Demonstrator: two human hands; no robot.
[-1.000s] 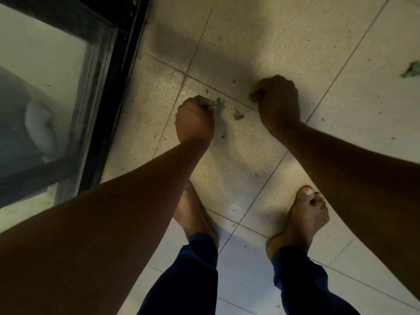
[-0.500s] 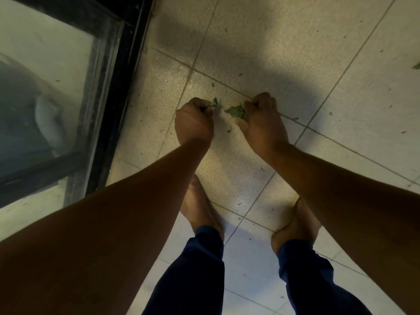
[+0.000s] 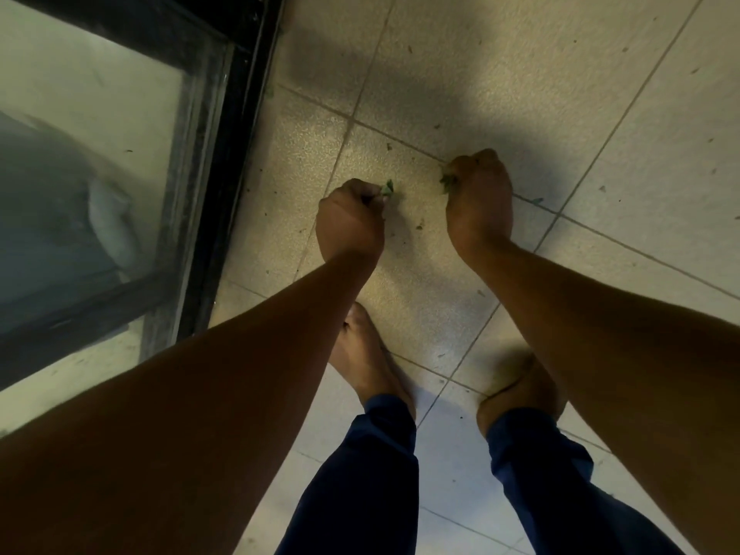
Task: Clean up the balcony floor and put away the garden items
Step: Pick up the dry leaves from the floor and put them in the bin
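Both my hands are down at the tiled balcony floor. My left hand is a closed fist with a small green leaf scrap poking out at the fingertips. My right hand is also closed, holding green leaf bits at its far edge. A tiny green scrap lies on the tile joint just right of my right hand. Small dark crumbs, such as one speck, dot the tile between the hands.
A black door frame with a dusty glass pane runs along the left. My bare feet and dark blue trouser legs stand just behind the hands. More fine debris is scattered over the tiles.
My right hand went left to the loose leaf between the hands, closed on it and lifted it; it now sits slightly farther right. The left fist has stayed put.
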